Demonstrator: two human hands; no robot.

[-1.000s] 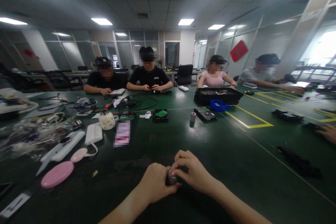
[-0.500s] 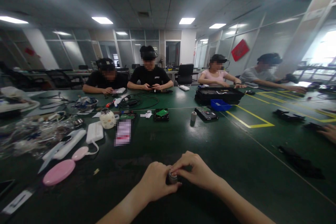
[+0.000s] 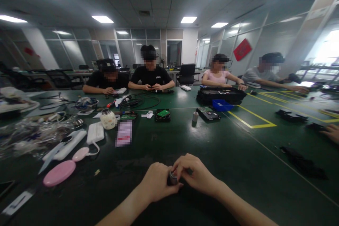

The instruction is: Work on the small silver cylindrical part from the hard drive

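Together, the left hand [image 3: 156, 183] and right hand [image 3: 194, 174] pinch a small metal cylinder [image 3: 172, 178] low over the near edge of the table [image 3: 225, 155], so a firm left-hand hold and gentle right-finger turns likely serve best.

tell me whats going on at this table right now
A person seated at a dark green table holds a small metal cylinder between both hands: the left hand wraps around it while the right hand pinches its top with the fingertips. To the left lie a pink oval case and a white power bank. Four other people sit along the far side, busy with their own small items, near a black tray.
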